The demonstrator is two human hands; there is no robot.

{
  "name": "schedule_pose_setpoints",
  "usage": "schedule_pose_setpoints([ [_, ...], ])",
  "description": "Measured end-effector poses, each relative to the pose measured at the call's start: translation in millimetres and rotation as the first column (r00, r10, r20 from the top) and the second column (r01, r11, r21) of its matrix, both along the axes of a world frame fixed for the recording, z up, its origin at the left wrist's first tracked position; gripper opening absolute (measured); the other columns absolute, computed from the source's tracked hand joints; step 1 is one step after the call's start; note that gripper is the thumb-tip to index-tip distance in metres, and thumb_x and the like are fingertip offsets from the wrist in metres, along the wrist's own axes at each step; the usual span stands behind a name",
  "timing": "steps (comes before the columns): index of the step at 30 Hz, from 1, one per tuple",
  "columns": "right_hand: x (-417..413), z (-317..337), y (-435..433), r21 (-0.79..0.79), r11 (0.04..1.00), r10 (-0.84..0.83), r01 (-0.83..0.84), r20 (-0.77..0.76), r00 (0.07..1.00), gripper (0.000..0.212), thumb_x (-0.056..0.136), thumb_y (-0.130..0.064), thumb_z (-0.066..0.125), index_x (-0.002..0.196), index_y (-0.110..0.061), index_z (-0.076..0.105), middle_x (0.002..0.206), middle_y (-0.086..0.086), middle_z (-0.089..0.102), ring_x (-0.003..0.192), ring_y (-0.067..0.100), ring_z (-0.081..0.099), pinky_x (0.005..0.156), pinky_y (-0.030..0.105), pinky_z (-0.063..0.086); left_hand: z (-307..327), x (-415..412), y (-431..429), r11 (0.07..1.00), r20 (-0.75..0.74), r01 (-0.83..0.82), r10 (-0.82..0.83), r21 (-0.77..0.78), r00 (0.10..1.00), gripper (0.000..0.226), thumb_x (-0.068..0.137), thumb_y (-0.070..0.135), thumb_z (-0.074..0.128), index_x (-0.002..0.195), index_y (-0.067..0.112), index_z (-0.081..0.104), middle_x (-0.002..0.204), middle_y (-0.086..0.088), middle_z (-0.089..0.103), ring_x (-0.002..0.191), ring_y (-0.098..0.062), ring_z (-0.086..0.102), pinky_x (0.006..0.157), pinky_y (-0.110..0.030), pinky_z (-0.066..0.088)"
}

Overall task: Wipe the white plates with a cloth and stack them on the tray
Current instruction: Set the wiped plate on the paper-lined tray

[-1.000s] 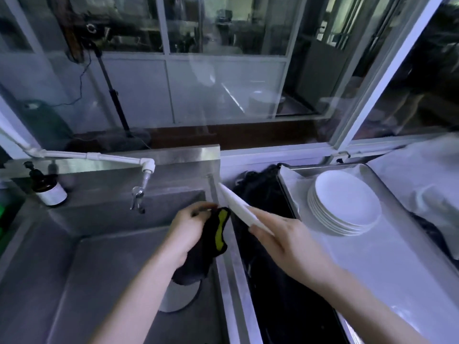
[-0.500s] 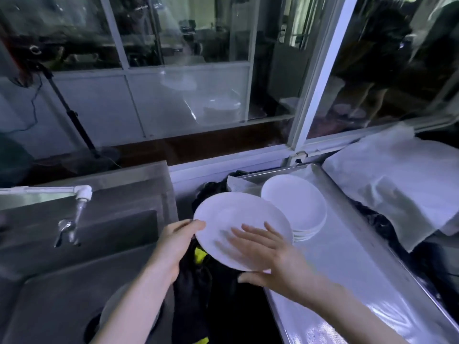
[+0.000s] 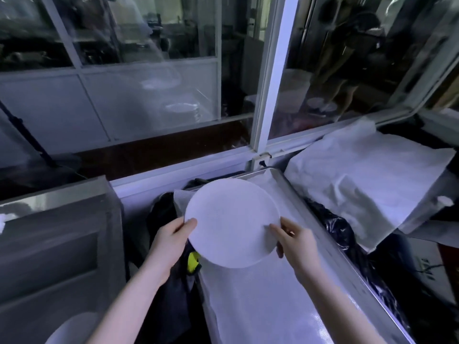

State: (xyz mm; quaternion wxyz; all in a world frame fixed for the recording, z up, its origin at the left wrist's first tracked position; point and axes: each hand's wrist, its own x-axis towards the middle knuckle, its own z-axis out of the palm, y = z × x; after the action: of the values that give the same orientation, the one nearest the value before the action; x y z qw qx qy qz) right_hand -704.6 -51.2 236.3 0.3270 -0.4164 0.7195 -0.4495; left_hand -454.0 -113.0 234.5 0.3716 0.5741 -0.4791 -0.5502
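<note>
I hold a round white plate (image 3: 231, 222) nearly flat above the far end of the metal tray (image 3: 248, 306), which has a white liner. My left hand (image 3: 171, 242) pinches the plate's left rim, thumb on top. At the right rim, my right hand (image 3: 295, 242) grips it with the thumb on the upper face. A dark cloth with a yellow patch (image 3: 193, 263) hangs under my left hand; whether the fingers hold it is hidden. The held plate hides the stack of plates on the tray.
A steel sink (image 3: 62, 244) lies to the left, with a pale plate (image 3: 72, 328) low inside it. A crumpled white sheet (image 3: 372, 189) covers the surface right of the tray. Black plastic (image 3: 342, 234) lines the gap beside it. A window frame (image 3: 268, 95) stands close behind.
The plate went from tilted at the sink's edge to flat over the tray, now covering the stack. My right hand shifted from lying across the plate to gripping its right rim.
</note>
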Motion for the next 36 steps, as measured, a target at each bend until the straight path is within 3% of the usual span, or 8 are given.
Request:
schedule_pose_setpoints([
  [6, -36, -21, -40, 0.057, 0.998, -0.020, 0.023, -0.053, 0.998, 0.044, 0.087, -0.014, 0.065, 0.059, -0.010, 0.032, 0.051, 0.004, 0.033, 0.051, 0.020, 0.031, 0.052, 0.031, 0.023, -8, -26, -34, 0.971, 0.159, 0.237, -0.239, 0.032, 0.958, 0.039, 0.095, 0.023, 0.059, 0.095, 0.062, 0.067, 0.105, 0.032, 0.069, 0.098, 0.013, 0.063, 0.081, -0.015, 0.044],
  [14, -51, -55, -70, 0.084, 0.996, -0.013, 0.038, -0.273, 0.962, 0.049, 0.092, -0.019, 0.065, 0.059, -0.021, 0.028, 0.064, -0.001, 0.037, 0.059, 0.017, 0.035, 0.054, 0.027, 0.027, -36, -54, -54, 0.977, 0.311, 0.190, -0.212, 0.100, 0.926, 0.042, 0.092, 0.025, 0.057, 0.128, 0.048, 0.056, 0.111, 0.017, 0.068, 0.108, -0.010, 0.061, 0.098, -0.031, 0.047],
  [19, -51, -75, -71, 0.110, 0.993, -0.017, 0.053, -0.300, 0.954, 0.043, 0.094, -0.021, 0.063, 0.061, -0.028, 0.037, 0.075, -0.001, 0.042, 0.065, 0.013, 0.041, 0.057, 0.026, 0.028, -47, -55, -65, 0.973, 0.396, 0.199, -0.228, 0.113, 0.890, 0.043, 0.091, 0.026, 0.056, 0.129, 0.045, 0.056, 0.111, 0.024, 0.065, 0.108, -0.006, 0.059, 0.085, -0.025, 0.043],
  [22, -49, -88, -65, 0.114, 0.993, -0.007, 0.041, -0.284, 0.959, 0.026, 0.096, -0.024, 0.062, 0.073, -0.020, 0.051, 0.080, -0.001, 0.043, 0.068, 0.014, 0.045, 0.058, 0.014, 0.029, -52, -54, -65, 0.969, 0.469, 0.202, -0.245, 0.143, 0.849, 0.051, 0.092, 0.031, 0.056, 0.138, 0.050, 0.045, 0.118, 0.018, 0.058, 0.106, -0.009, 0.051, 0.087, -0.026, 0.037],
  [24, -47, -94, -63, 0.103, 0.993, -0.020, 0.051, -0.284, 0.959, 0.012, 0.097, -0.027, 0.061, 0.089, -0.018, 0.063, 0.083, -0.002, 0.043, 0.074, 0.020, 0.047, 0.062, 0.021, 0.034, -55, -54, -65, 0.970, 0.481, 0.195, -0.242, 0.145, 0.843, 0.054, 0.092, 0.033, 0.056, 0.141, 0.051, 0.041, 0.124, 0.014, 0.057, 0.105, -0.008, 0.048, 0.087, -0.025, 0.035],
  [28, -45, -98, -61, 0.144, 0.987, -0.022, 0.064, -0.277, 0.961, 0.036, 0.098, -0.037, 0.058, 0.132, -0.028, 0.061, 0.093, 0.001, 0.046, 0.082, 0.018, 0.052, 0.073, 0.030, 0.038, -56, -53, -65, 0.971, 0.470, 0.185, -0.235, 0.150, 0.851, 0.058, 0.092, 0.035, 0.057, 0.145, 0.050, 0.037, 0.139, 0.010, 0.054, 0.111, -0.009, 0.047, 0.090, -0.026, 0.036],
  [32, -50, -96, -60, 0.211, 0.976, -0.001, 0.054, -0.244, 0.970, 0.050, 0.098, -0.047, 0.054, 0.146, -0.037, 0.047, 0.104, 0.002, 0.047, 0.086, 0.017, 0.053, 0.078, 0.031, 0.040, -52, -45, -55, 0.967, 0.401, 0.166, -0.232, 0.191, 0.886, 0.071, 0.090, 0.047, 0.063, 0.153, 0.038, 0.029, 0.155, 0.007, 0.038, 0.141, -0.015, 0.037, 0.110, -0.032, 0.033],
  [36, -47, -87, -56, 0.205, 0.972, -0.062, 0.117, -0.257, 0.964, 0.053, 0.100, -0.045, 0.051, 0.151, -0.033, 0.042, 0.114, 0.004, 0.045, 0.088, 0.019, 0.055, 0.083, 0.033, 0.045, -41, -17, -30, 0.981, 0.336, 0.081, -0.138, 0.178, 0.932, 0.068, 0.086, 0.046, 0.070, 0.147, 0.037, 0.040, 0.144, 0.007, 0.048, 0.128, -0.002, 0.046, 0.098, -0.021, 0.034],
])
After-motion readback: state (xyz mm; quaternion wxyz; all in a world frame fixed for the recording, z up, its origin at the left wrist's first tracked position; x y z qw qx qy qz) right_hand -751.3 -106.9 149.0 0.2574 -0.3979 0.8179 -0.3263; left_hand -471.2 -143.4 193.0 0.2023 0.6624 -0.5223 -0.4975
